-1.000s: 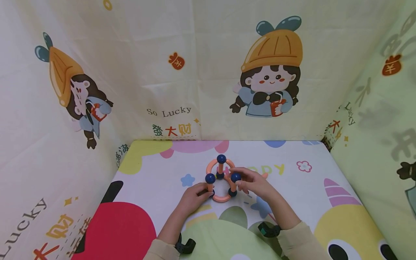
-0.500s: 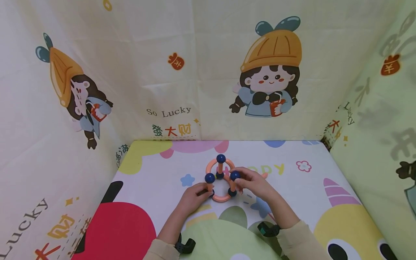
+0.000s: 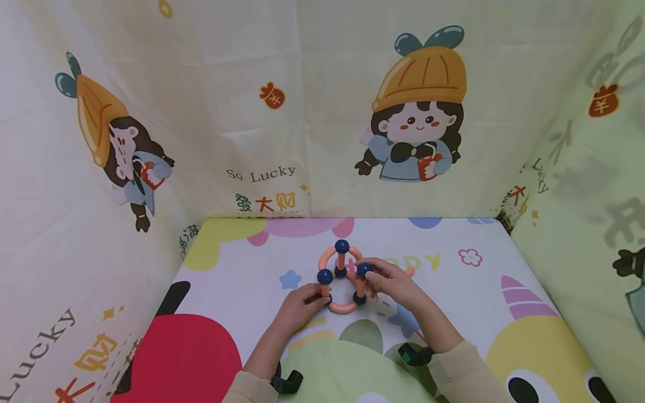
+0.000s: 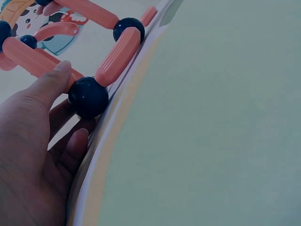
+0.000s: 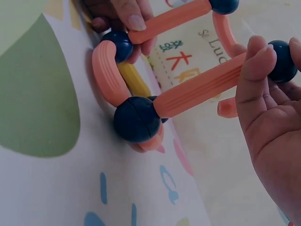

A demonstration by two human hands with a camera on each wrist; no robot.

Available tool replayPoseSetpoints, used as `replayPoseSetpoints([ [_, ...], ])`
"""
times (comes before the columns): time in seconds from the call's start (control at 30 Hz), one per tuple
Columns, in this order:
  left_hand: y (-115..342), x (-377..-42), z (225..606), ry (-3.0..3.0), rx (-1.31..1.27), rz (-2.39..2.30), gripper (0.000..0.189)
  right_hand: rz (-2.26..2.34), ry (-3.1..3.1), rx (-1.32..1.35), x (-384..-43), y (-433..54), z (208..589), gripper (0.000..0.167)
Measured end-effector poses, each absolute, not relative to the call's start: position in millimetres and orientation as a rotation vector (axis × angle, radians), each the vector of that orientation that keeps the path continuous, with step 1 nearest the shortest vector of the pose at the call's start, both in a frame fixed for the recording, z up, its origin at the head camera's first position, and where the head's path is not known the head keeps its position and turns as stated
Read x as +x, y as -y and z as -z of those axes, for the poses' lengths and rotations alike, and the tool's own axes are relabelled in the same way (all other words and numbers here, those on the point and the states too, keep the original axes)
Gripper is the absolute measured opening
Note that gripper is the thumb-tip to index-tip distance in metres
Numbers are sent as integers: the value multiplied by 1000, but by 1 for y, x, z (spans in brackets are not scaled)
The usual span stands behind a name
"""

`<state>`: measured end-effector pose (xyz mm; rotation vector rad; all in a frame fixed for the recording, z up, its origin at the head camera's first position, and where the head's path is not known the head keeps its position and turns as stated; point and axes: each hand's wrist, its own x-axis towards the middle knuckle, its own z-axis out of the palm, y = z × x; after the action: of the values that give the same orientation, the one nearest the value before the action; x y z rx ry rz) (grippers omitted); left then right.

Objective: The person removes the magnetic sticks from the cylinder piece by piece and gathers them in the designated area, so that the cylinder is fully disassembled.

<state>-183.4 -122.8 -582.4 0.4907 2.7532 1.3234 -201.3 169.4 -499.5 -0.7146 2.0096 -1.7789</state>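
A frame of orange rods and navy balls, like a magnetic building toy, stands mid-table. Curved rods [image 3: 342, 308] join its lower balls, and three upright rods carry balls on top. My left hand [image 3: 300, 305] holds the foot of the left upright, thumb on the rod [image 4: 40, 59] and fingers by the lower ball [image 4: 88, 97]. At the right upright, my right hand [image 3: 395, 284] pinches the top ball [image 5: 282, 61] between thumb and fingers. Beneath it runs the ribbed rod [image 5: 202, 87] to a lower ball [image 5: 137, 120]. The back upright's top ball [image 3: 342, 246] is untouched.
A yellow rod [image 5: 134, 79] shows low in the frame in the right wrist view. An orange tip [image 3: 411, 272] peeks out beyond the right hand. Printed cloth [image 3: 302, 112] walls the table's back and sides, and a patterned cover [image 3: 262, 257] lies on the tabletop.
My right thumb has slid up onto the right top ball, which sits slightly higher. The left hand and the rest of the frame hold still.
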Motion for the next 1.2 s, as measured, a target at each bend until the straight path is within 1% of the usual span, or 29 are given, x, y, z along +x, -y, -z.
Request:
replayPoseSetpoints([
  [0.23,123,-183,581,-2756,477,-1308,32,1816,-2107,-671,-200,-177,494,36],
  [0.53,124,-183,581,-2751,461,-1297,32,1758,-2364,-444,-212,-203,496,40],
  [0.8,123,-183,581,-2736,466,-1318,28,1528,-2609,-213,-235,-231,512,51],
  [1.03,123,-183,582,-2733,457,-1306,32,1358,-2716,-162,-248,-250,529,48],
  [1.2,122,-183,583,-2725,453,-1315,35,1281,-2694,-90,-253,-256,542,49],
])
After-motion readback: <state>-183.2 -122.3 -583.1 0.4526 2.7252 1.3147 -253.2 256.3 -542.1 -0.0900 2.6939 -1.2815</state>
